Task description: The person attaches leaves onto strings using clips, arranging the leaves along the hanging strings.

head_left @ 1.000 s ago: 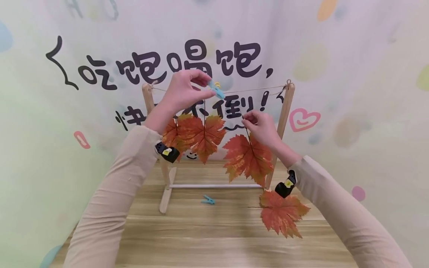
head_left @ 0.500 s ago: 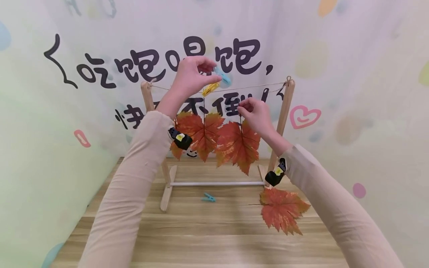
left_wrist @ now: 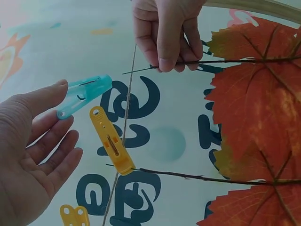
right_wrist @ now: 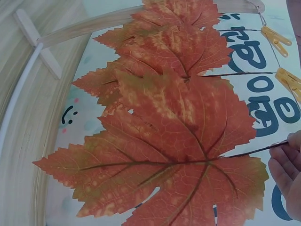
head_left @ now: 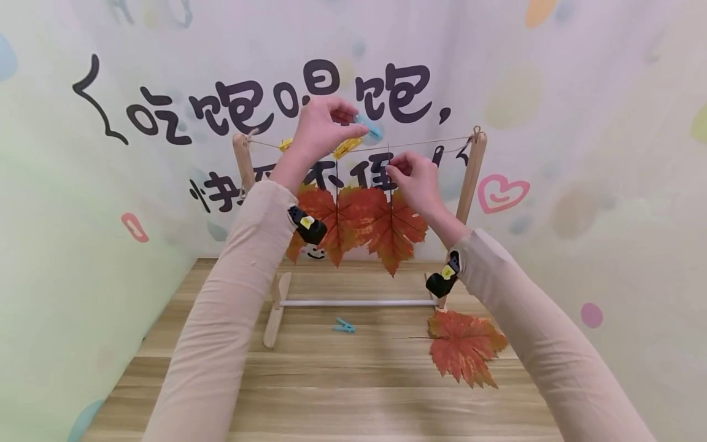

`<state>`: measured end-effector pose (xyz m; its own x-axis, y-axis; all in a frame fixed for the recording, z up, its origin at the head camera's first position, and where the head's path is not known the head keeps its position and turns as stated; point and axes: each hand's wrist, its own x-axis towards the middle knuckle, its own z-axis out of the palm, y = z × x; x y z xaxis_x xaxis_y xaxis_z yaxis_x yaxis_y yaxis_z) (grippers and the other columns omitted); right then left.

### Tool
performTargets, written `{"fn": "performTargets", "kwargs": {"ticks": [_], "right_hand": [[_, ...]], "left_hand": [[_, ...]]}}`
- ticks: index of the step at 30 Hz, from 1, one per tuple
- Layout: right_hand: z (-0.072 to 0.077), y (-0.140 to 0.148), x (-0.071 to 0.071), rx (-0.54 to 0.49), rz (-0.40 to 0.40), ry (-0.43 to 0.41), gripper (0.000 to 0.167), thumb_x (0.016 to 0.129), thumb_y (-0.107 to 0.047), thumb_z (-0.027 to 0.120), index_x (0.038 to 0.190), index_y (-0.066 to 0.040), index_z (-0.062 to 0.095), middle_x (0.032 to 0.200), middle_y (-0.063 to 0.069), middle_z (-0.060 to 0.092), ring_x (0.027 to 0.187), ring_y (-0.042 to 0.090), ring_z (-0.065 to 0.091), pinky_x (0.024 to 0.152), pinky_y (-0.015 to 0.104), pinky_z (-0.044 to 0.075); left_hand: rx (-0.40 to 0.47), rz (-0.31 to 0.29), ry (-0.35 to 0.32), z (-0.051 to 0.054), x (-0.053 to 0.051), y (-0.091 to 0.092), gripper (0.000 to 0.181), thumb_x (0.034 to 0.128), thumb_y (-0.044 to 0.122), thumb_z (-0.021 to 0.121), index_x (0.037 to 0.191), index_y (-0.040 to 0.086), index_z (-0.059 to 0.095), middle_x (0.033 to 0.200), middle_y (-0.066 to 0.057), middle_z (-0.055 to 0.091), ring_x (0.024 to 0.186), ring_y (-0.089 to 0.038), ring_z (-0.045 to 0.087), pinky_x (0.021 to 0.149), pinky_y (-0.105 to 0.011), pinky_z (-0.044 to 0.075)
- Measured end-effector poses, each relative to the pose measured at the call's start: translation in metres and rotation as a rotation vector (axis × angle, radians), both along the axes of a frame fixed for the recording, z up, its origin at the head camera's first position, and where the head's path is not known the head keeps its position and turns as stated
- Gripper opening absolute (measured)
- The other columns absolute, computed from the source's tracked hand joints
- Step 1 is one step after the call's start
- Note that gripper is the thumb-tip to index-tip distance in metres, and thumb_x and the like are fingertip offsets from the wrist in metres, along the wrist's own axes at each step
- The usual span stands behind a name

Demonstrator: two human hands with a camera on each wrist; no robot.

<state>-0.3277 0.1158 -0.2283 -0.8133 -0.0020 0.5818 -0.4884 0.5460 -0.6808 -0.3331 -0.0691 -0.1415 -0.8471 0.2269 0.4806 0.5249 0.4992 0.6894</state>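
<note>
Between thumb and forefinger, my left hand (head_left: 326,126) pinches a light blue clothespin (head_left: 369,127) just above the string (head_left: 431,142). My right hand (head_left: 417,181) pinches the dark stem of a red-orange leaf (head_left: 392,227), whose stem tip crosses the string in the left wrist view. Beside the blue clothespin, a yellow clothespin (left_wrist: 112,141) clips another leaf's stem to the string. That leaf (head_left: 334,224) hangs to the left, partly overlapped. In the right wrist view, two yellow clothespins (right_wrist: 276,41) show on the string.
A wooden frame (head_left: 472,178) carries the string, with a white rod (head_left: 359,303) low across it. On the table (head_left: 331,393) lie a blue clothespin (head_left: 343,326) and a red leaf (head_left: 466,347) at the right. A printed cloth (head_left: 607,153) stands behind.
My right hand has moved up and left with its leaf, bringing the stem to the string beside the hanging leaves. My left hand has moved slightly up and right, still pinching the blue clothespin.
</note>
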Motion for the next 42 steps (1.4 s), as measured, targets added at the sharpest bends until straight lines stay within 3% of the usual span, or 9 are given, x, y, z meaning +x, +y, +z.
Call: {"fn": "performTargets", "kwargs": {"ticks": [13, 29, 36, 42], "right_hand": [[0.003, 0.001, -0.002, -0.028, -0.006, 0.006, 0.016, 0.086, -0.012, 0.061, 0.094, 0.002, 0.063, 0.085, 0.014, 0.064, 0.068, 0.015, 0.055, 0.064, 0.018, 0.046], [-0.002, 0.001, -0.005, -0.028, -0.005, -0.009, 0.016, 0.086, -0.012, 0.061, 0.095, 0.002, 0.064, 0.087, 0.013, 0.065, 0.07, 0.014, 0.056, 0.066, 0.019, 0.048], [-0.002, -0.001, -0.005, -0.013, -0.004, 0.008, 0.014, 0.086, -0.01, 0.061, 0.094, 0.002, 0.064, 0.085, 0.014, 0.065, 0.068, 0.016, 0.057, 0.064, 0.019, 0.047], [-0.002, -0.002, -0.004, -0.011, 0.001, -0.004, 0.015, 0.086, -0.009, 0.061, 0.095, 0.003, 0.063, 0.087, 0.014, 0.064, 0.07, 0.016, 0.056, 0.065, 0.019, 0.047]], "left_hand": [[-0.012, -0.018, -0.004, -0.008, -0.006, 0.007, 0.028, 0.079, 0.022, 0.07, 0.1, 0.005, 0.065, 0.091, -0.005, 0.064, 0.084, -0.012, 0.055, 0.07, -0.018, 0.045], [0.034, -0.019, 0.093, -0.018, -0.012, 0.01, 0.023, 0.0794, 0.014, 0.07, 0.097, -0.001, 0.068, 0.091, -0.011, 0.066, 0.077, -0.014, 0.058, 0.07, -0.017, 0.047], [-0.027, 0.016, 0.184, -0.02, -0.014, 0.014, 0.022, 0.0811, 0.018, 0.069, 0.096, 0.002, 0.069, 0.09, -0.008, 0.066, 0.077, -0.013, 0.049, 0.069, -0.017, 0.039], [-0.072, 0.028, 0.212, -0.024, -0.016, 0.015, 0.022, 0.0816, 0.018, 0.068, 0.097, 0.001, 0.069, 0.089, -0.009, 0.067, 0.079, -0.016, 0.047, 0.068, -0.019, 0.036]]}}
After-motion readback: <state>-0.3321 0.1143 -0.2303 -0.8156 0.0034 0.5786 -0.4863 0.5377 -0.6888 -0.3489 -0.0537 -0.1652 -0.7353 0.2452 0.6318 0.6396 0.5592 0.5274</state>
